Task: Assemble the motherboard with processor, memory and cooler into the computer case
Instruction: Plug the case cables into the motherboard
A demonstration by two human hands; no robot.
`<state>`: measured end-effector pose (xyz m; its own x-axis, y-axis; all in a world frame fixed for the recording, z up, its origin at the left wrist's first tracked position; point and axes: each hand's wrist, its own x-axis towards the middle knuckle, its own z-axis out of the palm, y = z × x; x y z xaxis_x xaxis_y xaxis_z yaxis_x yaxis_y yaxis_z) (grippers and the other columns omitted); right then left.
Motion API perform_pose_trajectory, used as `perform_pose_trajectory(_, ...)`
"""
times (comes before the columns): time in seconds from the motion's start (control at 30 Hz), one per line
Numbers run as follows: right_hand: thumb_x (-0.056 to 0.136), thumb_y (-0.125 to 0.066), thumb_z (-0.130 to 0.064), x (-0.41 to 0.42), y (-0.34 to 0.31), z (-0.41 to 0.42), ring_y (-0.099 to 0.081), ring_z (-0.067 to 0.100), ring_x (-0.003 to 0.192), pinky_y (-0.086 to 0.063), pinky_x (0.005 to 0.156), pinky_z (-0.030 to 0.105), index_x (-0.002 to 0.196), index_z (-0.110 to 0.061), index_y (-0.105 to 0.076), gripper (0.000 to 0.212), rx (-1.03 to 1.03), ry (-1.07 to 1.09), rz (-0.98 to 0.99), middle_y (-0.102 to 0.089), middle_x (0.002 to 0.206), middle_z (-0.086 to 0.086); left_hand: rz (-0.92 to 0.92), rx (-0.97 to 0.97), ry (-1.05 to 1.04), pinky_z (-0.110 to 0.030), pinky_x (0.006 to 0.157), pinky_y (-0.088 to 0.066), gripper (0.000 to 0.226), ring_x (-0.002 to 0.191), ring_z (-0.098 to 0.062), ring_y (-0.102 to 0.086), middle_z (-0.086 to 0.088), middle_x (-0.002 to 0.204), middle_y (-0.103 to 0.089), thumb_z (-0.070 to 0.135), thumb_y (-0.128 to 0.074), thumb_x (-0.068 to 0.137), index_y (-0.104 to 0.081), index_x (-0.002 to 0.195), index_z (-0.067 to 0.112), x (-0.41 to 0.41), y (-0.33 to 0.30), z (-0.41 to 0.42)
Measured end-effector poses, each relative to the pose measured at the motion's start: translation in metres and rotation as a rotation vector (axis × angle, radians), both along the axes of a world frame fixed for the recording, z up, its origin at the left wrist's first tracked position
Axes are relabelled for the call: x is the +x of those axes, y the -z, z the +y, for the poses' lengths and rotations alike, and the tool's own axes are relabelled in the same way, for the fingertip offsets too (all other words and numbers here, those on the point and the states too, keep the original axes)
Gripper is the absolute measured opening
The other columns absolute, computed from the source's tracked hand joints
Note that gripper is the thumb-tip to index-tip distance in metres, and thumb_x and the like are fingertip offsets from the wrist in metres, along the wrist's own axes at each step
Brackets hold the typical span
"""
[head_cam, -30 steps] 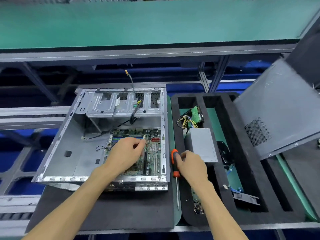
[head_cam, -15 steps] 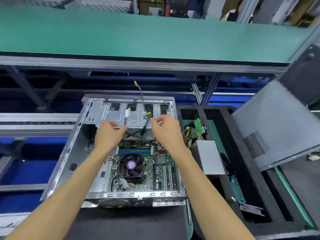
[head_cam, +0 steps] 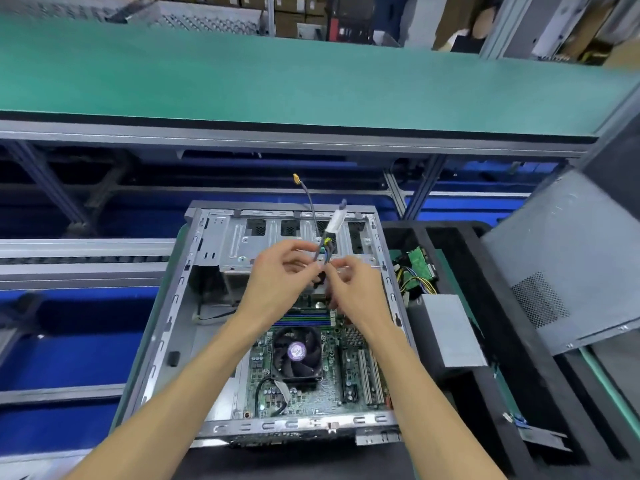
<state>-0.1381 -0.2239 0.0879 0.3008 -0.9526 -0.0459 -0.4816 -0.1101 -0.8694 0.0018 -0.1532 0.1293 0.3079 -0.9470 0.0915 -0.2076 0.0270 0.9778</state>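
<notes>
The motherboard (head_cam: 311, 372) is already lying flat inside the open computer case (head_cam: 180, 327), its green surface crowded with small components, the blue memory sticks (head_cam: 304, 318) seated just beyond the cooler (head_cam: 297, 353), whose black round fan is sitting square on the board; so the step in hand appears to be cabling, not placing parts. Above the far edge of the motherboard, the left hand (head_cam: 277, 282) is curling its fingers round a bundle of thin grey cables (head_cam: 323, 251), and the right hand (head_cam: 356, 289) is pinching the same bundle from the other side, thumb and forefinger drawn close. The bundle is rising stiffly past the hands, ending in a white flat connector (head_cam: 336, 220) and a small yellow plug (head_cam: 296, 178). The next move is likely calling for sorting out one lead and guiding its plug down to a header on the motherboard, pressing straight and gently. To the right of the motherboard, outside the bare stamped-metal case wall, a dull grey boxy power supply (head_cam: 450, 330) is resting in a black foam tray (head_cam: 519, 393).
</notes>
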Motion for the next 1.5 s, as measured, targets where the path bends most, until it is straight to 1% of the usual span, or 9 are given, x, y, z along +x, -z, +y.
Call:
perform_pose_trajectory(0.17,0.094,-0.046,-0.019,-0.009,0.002,0.007,-0.065,0.022,0.047,-0.044,0.039,0.025,0.107,-0.027,-0.061,0.021,0.066,-0.04,-0.227,-0.072,0.078,-0.001,0.063,0.006,-0.012,-0.043,0.073,-0.062,0.016,0.072,-0.025,-0.075,-0.011,0.089,-0.072,0.009,-0.074,0.087,-0.068,0.101,0.012,-0.017,-0.009,-0.02)
perform_pose_trajectory(0.33,0.102,-0.049,-0.02,-0.016,-0.004,0.004,-0.058,0.019,0.047,-0.051,0.039,0.04,0.096,-0.022,-0.061,0.013,-0.059,0.051,-0.3,-0.064,0.066,0.003,0.017,0.048,0.08,-0.035,0.073,-0.062,0.007,0.077,-0.018,-0.074,-0.003,0.084,-0.075,0.017,-0.066,0.093,-0.072,0.097,0.017,-0.016,-0.006,-0.039)
perform_pose_trajectory(0.47,0.104,-0.046,-0.025,-0.013,-0.003,0.001,-0.058,0.031,0.051,-0.052,0.048,0.05,0.094,-0.021,-0.057,0.016,-0.081,0.113,-0.228,-0.06,0.065,0.007,-0.601,0.149,-0.17,-0.029,0.061,-0.049,0.018,0.075,-0.012,-0.062,0.012,0.078,-0.064,0.044,-0.058,0.094,-0.06,0.094,0.025,-0.012,0.011,-0.042)
perform_pose_trajectory(0.6,0.104,-0.045,-0.032,-0.01,-0.002,-0.001,-0.06,0.038,0.06,-0.051,0.057,0.059,0.093,-0.024,-0.051,0.014,-0.073,0.141,-0.201,-0.061,0.069,0.008,-1.03,0.184,-0.091,-0.035,0.083,-0.046,0.038,0.095,-0.02,-0.056,0.004,0.093,-0.059,0.054,-0.06,0.091,-0.063,0.1,0.018,-0.02,0.023,-0.045)
perform_pose_trajectory(0.73,0.105,-0.045,-0.033,-0.011,-0.004,0.001,-0.058,0.039,0.062,-0.051,0.057,0.056,0.09,-0.023,-0.049,0.019,-0.096,0.132,-0.174,-0.059,0.069,0.009,-0.948,0.19,-0.061,-0.034,0.07,-0.044,0.019,0.083,-0.022,-0.059,0.002,0.078,-0.062,0.032,-0.065,0.09,-0.062,0.081,0.016,-0.025,0.018,-0.053)
perform_pose_trajectory(0.9,0.104,-0.049,-0.033,-0.011,-0.006,0.001,-0.055,0.029,0.066,-0.049,0.064,0.045,0.087,-0.02,-0.053,0.022,-0.132,0.092,-0.167,-0.056,0.081,0.008,-0.475,0.334,0.102,-0.025,0.069,-0.044,0.009,0.072,-0.012,-0.055,0.006,0.077,-0.06,0.018,-0.07,0.09,-0.061,0.089,0.016,-0.013,0.013,-0.06)
perform_pose_trajectory(1.17,0.105,-0.051,-0.024,-0.011,-0.005,0.0,-0.06,0.022,0.064,-0.053,0.059,0.04,0.096,-0.014,-0.061,0.017,-0.069,0.106,-0.19,-0.065,0.078,0.007,-0.702,0.372,-0.007,-0.042,0.085,-0.051,0.023,0.097,-0.027,-0.057,-0.006,0.097,-0.065,0.02,-0.055,0.092,-0.056,0.111,0.008,-0.028,0.011,-0.065)
perform_pose_trajectory(1.33,0.105,-0.052,-0.025,-0.013,-0.007,0.001,-0.06,0.024,0.058,-0.052,0.052,0.038,0.098,-0.013,-0.06,0.016,-0.05,0.112,-0.211,-0.066,0.081,0.014,-0.659,0.456,0.068,-0.038,0.069,-0.047,0.01,0.074,-0.029,-0.053,-0.008,0.073,-0.056,0.008,-0.051,0.088,-0.059,0.084,0.002,-0.034,0.003,-0.074)
perform_pose_trajectory(1.5,0.105,-0.05,-0.024,-0.012,-0.006,0.002,-0.06,0.02,0.051,-0.053,0.047,0.032,0.096,-0.014,-0.056,0.015,-0.04,0.144,-0.281,-0.065,0.071,0.011,-0.486,0.371,0.141,-0.034,0.065,-0.035,0.014,0.069,-0.025,-0.044,-0.008,0.072,-0.046,0.006,-0.051,0.094,-0.058,0.088,-0.003,-0.02,0.009,-0.063)
